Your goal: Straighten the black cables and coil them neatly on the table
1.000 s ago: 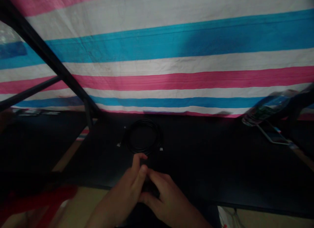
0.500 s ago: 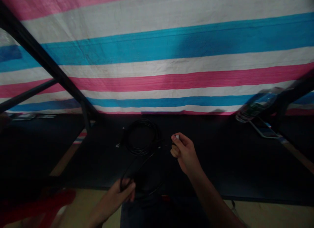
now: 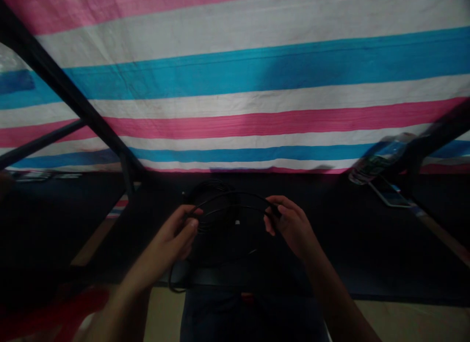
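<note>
A thin black cable [image 3: 235, 192] arches between my two hands above the dark table. My left hand [image 3: 179, 232] is closed on it, and a loop hangs below that hand near the table's front edge. On the other side, my right hand [image 3: 288, 219] pinches the cable between thumb and fingers. Behind the held cable lies a round coil of black cable [image 3: 209, 185] on the table, partly hidden by my left hand. A small light connector [image 3: 237, 222] shows at the coil's right side. The dim light hides where the strands join.
The black table [image 3: 330, 254] runs across the view. At the right, a clear plastic bottle [image 3: 378, 158] leans by a phone [image 3: 391, 192]. A striped tarp [image 3: 235, 97] hangs behind, with dark metal posts [image 3: 73, 97] at the sides. A red stool [image 3: 81, 305] stands lower left.
My left hand has risen from the table's front edge toward the coil. My right hand has shifted slightly right, and the white plug is no longer visible in it. The cable now arches between both hands.
</note>
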Tool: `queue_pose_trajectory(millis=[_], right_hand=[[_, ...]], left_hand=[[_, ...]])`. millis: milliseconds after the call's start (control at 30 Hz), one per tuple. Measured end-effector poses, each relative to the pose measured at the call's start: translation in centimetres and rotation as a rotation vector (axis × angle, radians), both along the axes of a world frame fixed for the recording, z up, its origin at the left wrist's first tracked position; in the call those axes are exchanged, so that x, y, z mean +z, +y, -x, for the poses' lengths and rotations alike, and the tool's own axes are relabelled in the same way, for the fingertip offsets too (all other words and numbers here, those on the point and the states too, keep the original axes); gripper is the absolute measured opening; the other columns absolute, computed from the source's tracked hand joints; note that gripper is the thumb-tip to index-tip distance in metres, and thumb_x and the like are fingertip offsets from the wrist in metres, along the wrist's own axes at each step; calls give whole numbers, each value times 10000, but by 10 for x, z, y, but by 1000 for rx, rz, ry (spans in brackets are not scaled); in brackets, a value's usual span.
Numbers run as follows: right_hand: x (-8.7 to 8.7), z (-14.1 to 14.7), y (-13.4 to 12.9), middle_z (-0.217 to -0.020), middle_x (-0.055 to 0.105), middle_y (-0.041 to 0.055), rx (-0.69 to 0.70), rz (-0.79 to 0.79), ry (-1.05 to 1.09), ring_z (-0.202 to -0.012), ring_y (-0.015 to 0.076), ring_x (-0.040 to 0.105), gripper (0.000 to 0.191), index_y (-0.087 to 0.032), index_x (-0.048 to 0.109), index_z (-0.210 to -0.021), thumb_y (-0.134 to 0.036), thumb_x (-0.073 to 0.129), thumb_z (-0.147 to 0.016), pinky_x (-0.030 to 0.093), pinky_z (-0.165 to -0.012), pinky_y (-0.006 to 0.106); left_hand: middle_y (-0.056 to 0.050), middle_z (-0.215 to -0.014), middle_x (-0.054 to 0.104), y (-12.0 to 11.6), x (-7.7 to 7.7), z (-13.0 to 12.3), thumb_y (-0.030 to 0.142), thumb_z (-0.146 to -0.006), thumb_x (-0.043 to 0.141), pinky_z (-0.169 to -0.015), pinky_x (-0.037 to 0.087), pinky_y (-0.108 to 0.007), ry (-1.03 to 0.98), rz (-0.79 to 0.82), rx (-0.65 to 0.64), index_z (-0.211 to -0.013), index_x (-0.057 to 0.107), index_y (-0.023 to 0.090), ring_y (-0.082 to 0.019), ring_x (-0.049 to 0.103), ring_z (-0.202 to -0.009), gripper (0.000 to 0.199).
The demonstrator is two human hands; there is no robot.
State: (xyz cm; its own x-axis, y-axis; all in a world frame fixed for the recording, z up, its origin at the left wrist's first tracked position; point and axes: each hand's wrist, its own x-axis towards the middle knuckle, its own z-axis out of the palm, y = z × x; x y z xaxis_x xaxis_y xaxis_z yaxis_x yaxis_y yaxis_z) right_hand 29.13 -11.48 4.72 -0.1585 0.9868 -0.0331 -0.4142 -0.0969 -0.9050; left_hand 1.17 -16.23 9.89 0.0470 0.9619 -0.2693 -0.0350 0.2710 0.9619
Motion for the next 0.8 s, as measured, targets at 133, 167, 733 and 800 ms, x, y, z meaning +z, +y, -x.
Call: queue_pose_trajectory(millis=[133,167,733,800], right_hand=[[10,-25,-4,-610,645,3,243,-127,-383,-492,114,571,275,-161,766,-933,-413,664,-892,428,-483,231],[14,-28,-5,-626,654,8,285,-155,-437,-534,123,593,266,-166,773,-921,-404,656,-904,452,-520,239],[46,-28,13,-520,249,-117,-361,-89,8,-396,27,174,322,-171,675,-752,-469,795,-778,162,-352,161],[48,-39,17,-514,252,-118,-410,-98,8,-391,27,176,322,-169,667,-750,-462,795,-782,169,-348,157]], left_hand=[[39,-744,533,19,22,-15,391,-842,749,-393,305,-142,46,-33,-182,-1186,572,266,-44,387,-449,407],[31,-748,548,24,27,-18,353,-823,773,-392,306,-141,17,-42,-215,-1185,579,263,-45,396,-448,420],[-66,-853,712,67,-6,-48,293,-795,786,-664,531,-257,-121,-149,-311,-1062,659,161,-160,668,-697,324],[-98,-933,730,51,-28,-42,345,-821,760,-784,533,-288,-37,-81,-425,-961,710,154,-194,685,-847,242]])
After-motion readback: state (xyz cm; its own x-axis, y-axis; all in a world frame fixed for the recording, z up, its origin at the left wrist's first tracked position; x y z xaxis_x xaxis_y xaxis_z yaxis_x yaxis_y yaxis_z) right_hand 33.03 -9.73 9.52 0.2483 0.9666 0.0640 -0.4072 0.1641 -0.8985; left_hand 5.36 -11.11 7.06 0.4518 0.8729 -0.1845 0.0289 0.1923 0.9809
